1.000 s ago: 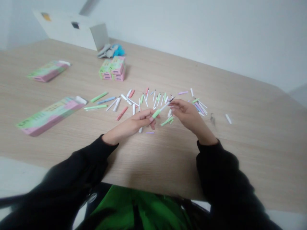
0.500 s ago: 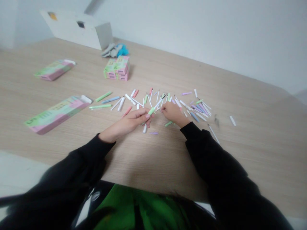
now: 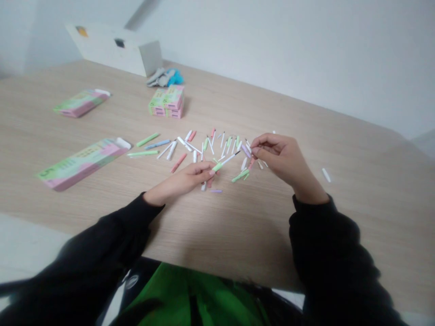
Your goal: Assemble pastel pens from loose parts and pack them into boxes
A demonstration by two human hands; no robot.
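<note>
head camera view, and i am watching a person in black sleeves (image 3: 102, 249) work over a wood-grain surface (image 3: 220, 222). near the middle of the frame the left hand (image 3: 193, 176) pinches a light green barrel (image 3: 217, 167) between thumb and fingers. out of that barrel runs a white refill (image 3: 229, 158), slanting toward the upper right and ending in a dark tip. the right hand (image 3: 282, 156), right of center, has its thumb and fingertips drawn close together, apart from the dark tip; i cannot tell whether they grip anything small.

across the center lie scattered pen parts: a red barrel (image 3: 178, 163) just above the left hand, a blue barrel (image 3: 157, 145) farther left, and green pieces (image 3: 240, 175) between the hands. a purple piece (image 3: 216, 191) lies just below the left fingers, and a white piece (image 3: 326, 175) sits well apart at the right. one long carton (image 3: 83, 163) rests at the left of the frame, another carton (image 3: 82, 103) at upper left, with stacked small boxes (image 3: 166, 102) nearer center.
</note>
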